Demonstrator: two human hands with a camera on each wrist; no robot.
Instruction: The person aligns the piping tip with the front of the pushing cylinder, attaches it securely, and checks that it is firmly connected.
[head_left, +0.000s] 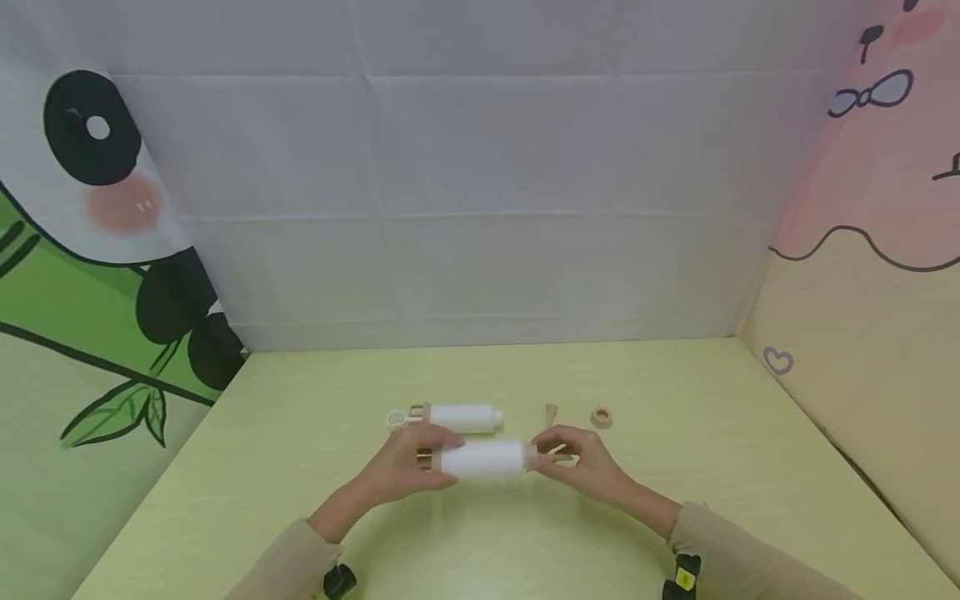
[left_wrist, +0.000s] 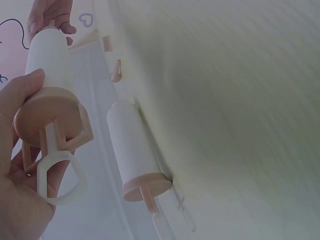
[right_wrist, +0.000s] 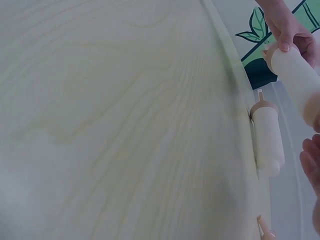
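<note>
A white-barrelled piping syringe (head_left: 483,459) with a beige collar lies level between both hands above the table. My left hand (head_left: 408,460) grips its collar end, thumb and fingers on opposite sides. From that end a white pull ring (left_wrist: 47,175) sticks out in the left wrist view. With its fingertips my right hand (head_left: 583,460) pinches a slim beige nozzle (head_left: 564,457) at the syringe's other end. How far the nozzle is seated is hidden by the fingers. Behind the hands lies a second, similar syringe (head_left: 463,418).
A small beige nozzle piece (head_left: 551,413) and a beige ring-shaped cap (head_left: 602,417) lie on the table (head_left: 337,383) beyond the right hand. White cloth (head_left: 480,275) hangs along the back edge, with printed cloth panels at both sides.
</note>
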